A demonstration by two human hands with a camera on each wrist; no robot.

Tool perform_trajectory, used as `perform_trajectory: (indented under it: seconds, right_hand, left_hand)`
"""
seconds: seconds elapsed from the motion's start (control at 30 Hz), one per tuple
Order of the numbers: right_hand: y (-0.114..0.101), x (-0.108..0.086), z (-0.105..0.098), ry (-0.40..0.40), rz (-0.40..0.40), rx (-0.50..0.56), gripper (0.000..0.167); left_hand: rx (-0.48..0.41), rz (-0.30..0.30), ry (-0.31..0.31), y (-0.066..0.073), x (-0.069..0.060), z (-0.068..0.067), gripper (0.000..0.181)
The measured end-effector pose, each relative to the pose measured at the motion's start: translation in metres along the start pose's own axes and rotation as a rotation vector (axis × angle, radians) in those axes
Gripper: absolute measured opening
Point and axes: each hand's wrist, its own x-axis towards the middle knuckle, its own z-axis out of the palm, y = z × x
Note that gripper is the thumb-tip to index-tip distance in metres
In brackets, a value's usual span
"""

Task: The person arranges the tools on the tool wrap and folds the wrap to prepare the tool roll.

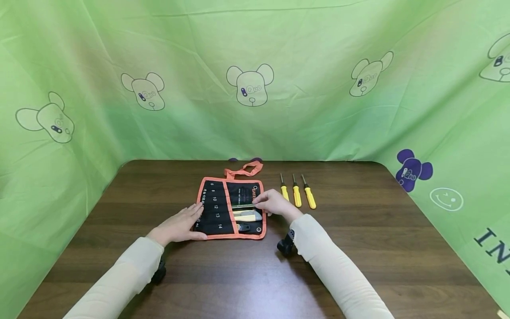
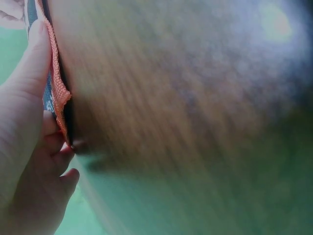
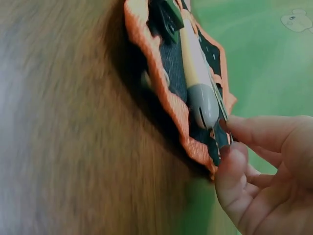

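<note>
Probably the thin tool (image 1: 242, 206) is light and stiff, narrow enough to twist between fingertips, best taken by its end near the right edge of the pouch (image 1: 217, 208), whose soft cloth may buckle unless pressed flat. The pouch lies toward the far edge of the counter (image 1: 191, 283), the tool on its right half, just beyond the utility knife (image 1: 247, 215). The right hand (image 1: 276, 204) pinches the tool's end; the left hand (image 1: 181, 225) rests spread on the pouch's left edge, thumb by its near-left corner.
</note>
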Motion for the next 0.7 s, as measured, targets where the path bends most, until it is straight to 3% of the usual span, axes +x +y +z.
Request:
perform_trajectory:
  seconds: [0.4, 0.7]
  right_hand:
    - [-0.003, 0.007, 0.011, 0.064, -0.013, 0.000, 0.014]
    - [-0.009, 0.013, 0.018, 0.022, 0.005, -0.034, 0.012]
  left_hand:
    - [0.007, -0.002, -0.003, 0.000, 0.000, 0.000, 0.092]
    - [0.013, -0.001, -0.005, -0.001, 0.001, 0.001, 0.092]
